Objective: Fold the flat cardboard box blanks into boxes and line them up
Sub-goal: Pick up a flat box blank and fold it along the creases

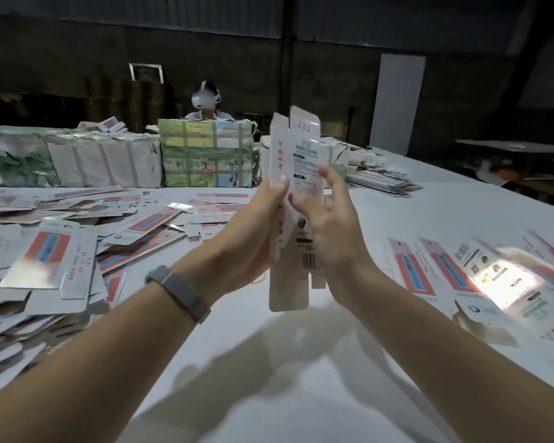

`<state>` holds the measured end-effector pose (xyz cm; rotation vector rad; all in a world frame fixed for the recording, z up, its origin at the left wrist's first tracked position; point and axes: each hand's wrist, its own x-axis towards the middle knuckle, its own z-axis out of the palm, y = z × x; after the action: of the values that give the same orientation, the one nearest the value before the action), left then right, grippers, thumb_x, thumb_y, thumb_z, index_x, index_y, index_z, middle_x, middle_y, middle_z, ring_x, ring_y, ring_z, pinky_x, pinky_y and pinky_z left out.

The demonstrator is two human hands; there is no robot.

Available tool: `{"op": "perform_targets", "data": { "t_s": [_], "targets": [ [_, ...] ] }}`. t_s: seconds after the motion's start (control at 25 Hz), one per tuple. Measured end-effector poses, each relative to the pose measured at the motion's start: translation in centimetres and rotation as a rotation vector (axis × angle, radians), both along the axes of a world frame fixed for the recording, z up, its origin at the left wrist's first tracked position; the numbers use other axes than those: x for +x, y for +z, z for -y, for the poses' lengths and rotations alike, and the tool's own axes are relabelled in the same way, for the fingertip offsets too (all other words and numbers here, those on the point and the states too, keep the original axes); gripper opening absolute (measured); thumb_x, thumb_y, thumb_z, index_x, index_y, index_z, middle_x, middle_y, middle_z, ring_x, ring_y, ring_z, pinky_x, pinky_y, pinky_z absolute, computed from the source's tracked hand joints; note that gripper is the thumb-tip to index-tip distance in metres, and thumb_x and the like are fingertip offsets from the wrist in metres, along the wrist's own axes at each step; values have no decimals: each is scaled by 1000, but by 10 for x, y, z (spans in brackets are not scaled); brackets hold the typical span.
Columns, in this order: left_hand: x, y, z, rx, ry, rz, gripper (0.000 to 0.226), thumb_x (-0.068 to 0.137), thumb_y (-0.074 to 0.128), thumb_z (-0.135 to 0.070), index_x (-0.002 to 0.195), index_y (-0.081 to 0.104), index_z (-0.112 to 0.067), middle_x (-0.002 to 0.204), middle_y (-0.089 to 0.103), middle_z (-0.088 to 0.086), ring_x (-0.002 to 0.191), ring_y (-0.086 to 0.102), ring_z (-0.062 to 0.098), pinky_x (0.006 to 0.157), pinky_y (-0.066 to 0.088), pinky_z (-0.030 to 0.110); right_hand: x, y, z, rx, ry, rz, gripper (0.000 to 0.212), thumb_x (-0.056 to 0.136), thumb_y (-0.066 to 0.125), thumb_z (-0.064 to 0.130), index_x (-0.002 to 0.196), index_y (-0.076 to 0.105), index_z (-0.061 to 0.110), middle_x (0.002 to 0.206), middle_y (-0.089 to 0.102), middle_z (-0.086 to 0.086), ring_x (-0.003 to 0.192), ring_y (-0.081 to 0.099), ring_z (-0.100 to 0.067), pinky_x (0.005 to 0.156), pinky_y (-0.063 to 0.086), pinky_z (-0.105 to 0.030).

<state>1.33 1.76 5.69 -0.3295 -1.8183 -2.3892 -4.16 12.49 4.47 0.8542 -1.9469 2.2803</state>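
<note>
I hold one long white box blank [296,155] upright above the white table [301,362], its end flaps open at top and bottom. My left hand [253,231] grips its left edge, thumb on the front. My right hand [330,225] grips the right side, fingers curled round it. A big loose heap of flat blanks [55,251] with red and blue print covers the table's left. On the right, several boxes [454,266] lie side by side in a row.
Wrapped bundles [205,151] stand in a row across the far side of the table. A person with a white headset [205,99] sits behind them. A stack of flat blanks [381,180] lies at the far right.
</note>
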Motion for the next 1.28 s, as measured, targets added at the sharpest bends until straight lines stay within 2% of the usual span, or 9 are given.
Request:
{"op": "perform_targets", "data": {
  "t_s": [0.2, 0.4, 0.52, 0.6, 0.68, 0.76, 0.88, 1.04, 1.28],
  "targets": [
    [2, -7, 4, 161, 8, -50, 42, 105, 31, -26, 143, 46, -17, 112, 72, 11, 96, 72, 24, 76, 61, 41, 3, 0, 3, 131, -105, -120, 23, 89, 59, 45, 111, 59, 41, 123, 46, 8, 111, 58, -8, 95, 53, -38],
    [0, -14, -8, -55, 192, -65, 68, 101, 20, -66, 140, 53, -21, 124, 69, 14, 103, 64, 39, 88, 56, 46, 10, 6, 3, 54, -16, -157, 43, 92, 55, 49, 131, 51, 33, 120, 57, 4, 92, 67, 0, 66, 57, -23],
    [2, -17, -10, -213, 257, -1, 68, 82, 42, -78, 127, 44, -26, 85, 73, -6, 71, 63, 9, 70, 46, 25, 9, 11, 1, -17, -6, -224, 43, 97, 47, 44, 140, 42, 40, 125, 58, 9, 99, 67, -3, 76, 59, -26],
    [3, -20, -4, -199, 333, -23, 64, 73, 58, -66, 121, 46, -25, 79, 72, -10, 66, 67, 3, 64, 51, 22, 8, 12, -1, -117, 16, -221, 38, 100, 42, 40, 138, 40, 44, 135, 57, 7, 108, 66, -7, 81, 58, -28],
    [4, -22, 3, -190, 382, -63, 57, 75, 68, -53, 120, 54, -19, 89, 75, -2, 78, 73, 12, 71, 58, 29, 7, 14, -4, -165, -3, -271, 38, 102, 40, 34, 138, 37, 44, 132, 60, 10, 112, 65, -8, 82, 58, -26],
    [6, -21, 5, -208, 403, -124, 38, 88, 69, -37, 118, 60, -16, 93, 76, -1, 87, 75, 17, 75, 61, 34, 5, 15, -6, -73, -75, -371, 39, 104, 44, 22, 139, 40, 39, 115, 66, 7, 104, 68, -7, 75, 58, -23],
    [7, -19, 4, -280, 405, -205, 17, 99, 61, -20, 116, 61, -25, 87, 75, -11, 84, 74, 8, 66, 58, 22, 0, 11, -6, 88, -166, -398, 41, 102, 50, 19, 142, 48, 27, 124, 62, 8, 104, 66, -5, 75, 59, -24],
    [11, -17, -1, -165, 249, -187, 24, 106, 47, -18, 128, 48, -30, 88, 70, -7, 78, 71, 8, 65, 57, 24, 0, 6, -4, 267, -243, -496, 44, 99, 51, 35, 143, 44, 35, 113, 56, 29, 105, 60, 3, 84, 57, -21],
    [17, -9, 0, -67, 136, -110, 34, 105, 42, -38, 138, 39, -27, 100, 66, 10, 78, 70, 20, 67, 60, 34, -5, 16, -10, 325, -387, -556, 28, 94, 63, 42, 117, 68, 28, 111, 51, 8, 105, 53, -5, 87, 51, -25]
  ]
}}
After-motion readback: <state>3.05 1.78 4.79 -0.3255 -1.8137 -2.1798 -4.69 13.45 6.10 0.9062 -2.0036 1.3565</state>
